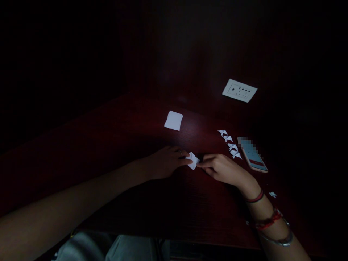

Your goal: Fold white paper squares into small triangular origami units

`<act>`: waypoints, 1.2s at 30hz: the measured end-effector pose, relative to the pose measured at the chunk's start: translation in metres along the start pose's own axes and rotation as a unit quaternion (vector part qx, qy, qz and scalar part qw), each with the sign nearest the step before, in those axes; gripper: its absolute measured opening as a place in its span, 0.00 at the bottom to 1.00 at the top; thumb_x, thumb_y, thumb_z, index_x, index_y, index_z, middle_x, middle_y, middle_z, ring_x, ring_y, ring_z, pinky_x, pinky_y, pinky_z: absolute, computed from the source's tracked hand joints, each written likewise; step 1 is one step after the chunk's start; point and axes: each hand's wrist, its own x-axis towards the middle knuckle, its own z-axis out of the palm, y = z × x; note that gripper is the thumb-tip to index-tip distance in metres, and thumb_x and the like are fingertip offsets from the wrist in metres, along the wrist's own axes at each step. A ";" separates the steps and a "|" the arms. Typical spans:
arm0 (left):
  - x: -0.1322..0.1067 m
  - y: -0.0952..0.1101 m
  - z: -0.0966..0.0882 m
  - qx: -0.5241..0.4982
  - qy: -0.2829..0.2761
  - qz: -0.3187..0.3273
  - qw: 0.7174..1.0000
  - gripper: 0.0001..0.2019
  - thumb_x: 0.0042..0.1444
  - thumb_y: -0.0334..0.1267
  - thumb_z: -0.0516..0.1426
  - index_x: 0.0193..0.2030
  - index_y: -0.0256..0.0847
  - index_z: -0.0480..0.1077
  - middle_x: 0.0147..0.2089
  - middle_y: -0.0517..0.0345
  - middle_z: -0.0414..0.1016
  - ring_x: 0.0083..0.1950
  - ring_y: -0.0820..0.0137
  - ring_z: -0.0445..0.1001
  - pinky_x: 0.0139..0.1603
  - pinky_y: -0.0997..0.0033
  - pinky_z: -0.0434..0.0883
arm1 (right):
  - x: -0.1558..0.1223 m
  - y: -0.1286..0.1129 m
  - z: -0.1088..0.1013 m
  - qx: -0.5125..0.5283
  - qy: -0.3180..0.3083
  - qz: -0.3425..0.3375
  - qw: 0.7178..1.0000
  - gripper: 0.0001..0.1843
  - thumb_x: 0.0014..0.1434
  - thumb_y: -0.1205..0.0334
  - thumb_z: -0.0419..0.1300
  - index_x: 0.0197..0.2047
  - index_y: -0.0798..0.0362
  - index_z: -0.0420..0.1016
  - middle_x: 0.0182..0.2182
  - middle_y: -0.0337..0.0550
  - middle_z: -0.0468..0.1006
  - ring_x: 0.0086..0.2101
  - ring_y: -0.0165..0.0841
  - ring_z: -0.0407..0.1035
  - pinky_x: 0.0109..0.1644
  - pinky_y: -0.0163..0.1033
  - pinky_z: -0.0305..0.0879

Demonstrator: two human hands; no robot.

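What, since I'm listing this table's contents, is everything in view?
folded paper: one, white, near centre
paper stack: one, white, farther back
phone: one, pale-cased, right side
folded pieces: about four, white, rowed beside phone
small scraps: count unclear, pale, nearer than phone
socket: one, white, back wall
table: one, dark red, under phone
trousers: one pair, grey, below table
ring: one, colour unclear, left hand
bracelets: about three, red and silver, right arm
left hand, right hand: one each, bare, at folded paper
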 end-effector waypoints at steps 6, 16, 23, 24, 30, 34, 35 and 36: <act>-0.001 0.000 -0.002 0.002 -0.001 0.001 1.000 0.25 0.52 0.24 0.46 0.55 0.50 0.54 0.59 0.62 0.54 0.56 0.64 0.54 0.52 0.61 0.53 | 0.000 0.000 0.000 0.012 0.008 -0.001 1.000 0.17 0.52 0.73 0.48 0.41 0.50 0.73 0.32 0.41 0.70 0.31 0.28 0.64 0.34 0.34 0.58; 0.000 -0.002 0.003 -0.003 -0.003 0.000 1.000 0.27 0.50 0.23 0.47 0.56 0.51 0.53 0.60 0.65 0.53 0.58 0.65 0.53 0.53 0.63 0.53 | 0.003 0.000 0.007 -0.003 0.027 0.000 1.000 0.18 0.54 0.72 0.49 0.46 0.51 0.69 0.30 0.41 0.70 0.30 0.27 0.64 0.34 0.33 0.58; 0.000 -0.002 0.002 -0.019 -0.005 -0.004 1.000 0.27 0.50 0.22 0.46 0.56 0.47 0.54 0.59 0.64 0.55 0.58 0.67 0.53 0.54 0.67 0.53 | 0.002 0.000 0.007 0.015 0.020 -0.004 1.000 0.19 0.54 0.72 0.49 0.49 0.50 0.67 0.32 0.41 0.70 0.31 0.27 0.65 0.35 0.33 0.58; 0.000 -0.002 0.002 -0.019 -0.004 -0.004 1.000 0.27 0.50 0.22 0.46 0.56 0.48 0.54 0.59 0.65 0.54 0.58 0.68 0.53 0.54 0.66 0.53 | 0.002 0.000 0.007 0.018 0.020 -0.005 1.000 0.20 0.54 0.72 0.48 0.49 0.49 0.67 0.33 0.41 0.70 0.31 0.27 0.64 0.35 0.33 0.58; -0.002 -0.003 0.008 -0.006 0.007 -0.006 1.000 0.26 0.51 0.23 0.47 0.56 0.50 0.53 0.59 0.66 0.54 0.58 0.67 0.52 0.53 0.65 0.53 | 0.002 -0.001 0.007 0.026 0.019 -0.005 0.999 0.20 0.55 0.72 0.48 0.49 0.50 0.67 0.33 0.41 0.69 0.30 0.27 0.64 0.35 0.33 0.59; -0.001 -0.003 0.008 0.000 0.005 -0.009 1.000 0.26 0.51 0.23 0.47 0.56 0.50 0.53 0.60 0.67 0.54 0.58 0.66 0.53 0.53 0.64 0.54 | 0.003 -0.003 0.007 0.027 0.026 -0.002 0.999 0.20 0.54 0.72 0.48 0.49 0.50 0.66 0.34 0.41 0.70 0.31 0.27 0.64 0.36 0.33 0.60; -0.001 -0.002 0.007 0.000 0.004 -0.008 1.000 0.26 0.52 0.24 0.46 0.56 0.50 0.53 0.60 0.67 0.54 0.58 0.66 0.53 0.53 0.64 0.54 | 0.003 -0.003 0.007 0.027 0.026 -0.001 0.999 0.20 0.54 0.72 0.48 0.49 0.50 0.66 0.34 0.41 0.70 0.31 0.27 0.64 0.36 0.33 0.60; -0.001 -0.002 0.007 0.001 0.004 -0.006 1.000 0.26 0.52 0.24 0.46 0.56 0.50 0.53 0.59 0.66 0.54 0.58 0.66 0.53 0.53 0.64 0.54 | 0.003 -0.003 0.007 0.027 0.026 -0.001 0.999 0.20 0.54 0.72 0.48 0.49 0.50 0.66 0.34 0.41 0.70 0.31 0.27 0.64 0.36 0.33 0.60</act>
